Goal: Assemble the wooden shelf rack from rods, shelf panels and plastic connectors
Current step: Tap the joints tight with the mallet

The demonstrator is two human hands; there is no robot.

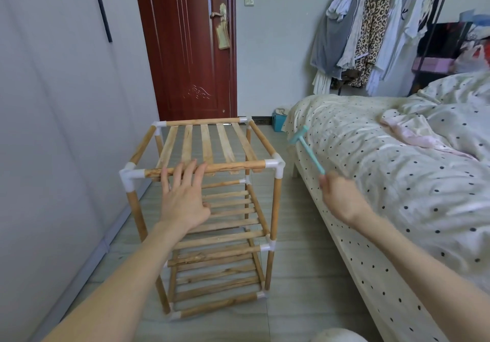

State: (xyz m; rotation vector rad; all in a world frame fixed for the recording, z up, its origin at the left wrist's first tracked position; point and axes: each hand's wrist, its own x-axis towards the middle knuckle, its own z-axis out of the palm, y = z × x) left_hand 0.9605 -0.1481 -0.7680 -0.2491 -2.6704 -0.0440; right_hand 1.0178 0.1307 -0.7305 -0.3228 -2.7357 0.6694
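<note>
The wooden shelf rack [275, 209] stands upright on the floor, three slatted tiers joined by white plastic connectors [277, 165] at the corners. My left hand [184, 195] rests with spread fingers on the top front rod [233, 167], fingertips lying over it. My right hand [338, 195] is closed around the handle of a small teal plastic hammer [307, 148], held raised to the right of the rack's top right corner. The hammer head points up and left, apart from the rack.
A bed [397, 182] with a dotted cover runs along the right, close to the rack. A white wardrobe wall [53, 129] is on the left. Behind stand a dark red door [191, 50] and a rack of hanging clothes [371, 36]. Grey floor lies around the rack.
</note>
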